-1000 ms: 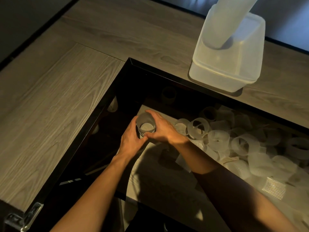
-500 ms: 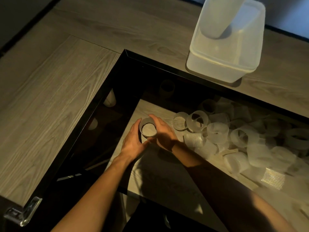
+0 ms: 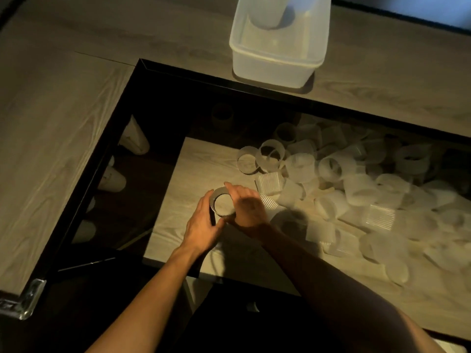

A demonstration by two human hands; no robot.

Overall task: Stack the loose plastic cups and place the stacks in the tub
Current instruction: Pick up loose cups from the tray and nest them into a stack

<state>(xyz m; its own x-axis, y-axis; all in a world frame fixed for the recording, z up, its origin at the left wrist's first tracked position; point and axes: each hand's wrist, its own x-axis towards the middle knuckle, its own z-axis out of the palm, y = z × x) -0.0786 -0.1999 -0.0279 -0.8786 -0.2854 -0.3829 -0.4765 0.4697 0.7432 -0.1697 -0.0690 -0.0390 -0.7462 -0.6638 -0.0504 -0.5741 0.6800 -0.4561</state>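
Note:
Both hands hold one stack of translucent plastic cups [image 3: 222, 205], seen from above with its mouth up, over the low wooden shelf [image 3: 196, 171]. My left hand [image 3: 201, 225] curls round its left side and my right hand [image 3: 246, 208] wraps its right side. A heap of loose cups [image 3: 356, 189] lies across the shelf to the right. The translucent tub [image 3: 277, 62] stands on the wooden top at the back, with a tall cup stack [image 3: 270, 11] leaning in it.
A black frame [image 3: 107, 159] borders the sunken shelf on the left and back. Dim shapes like cups [image 3: 135, 138] show along the frame's left inner side. A metal corner bracket [image 3: 23, 299] sits at the lower left. The wooden top [image 3: 51, 123] stretches left.
The view has tilted, so the hands and cup stack sit lower in the frame. The hands keep the same hold, now lower over the shelf.

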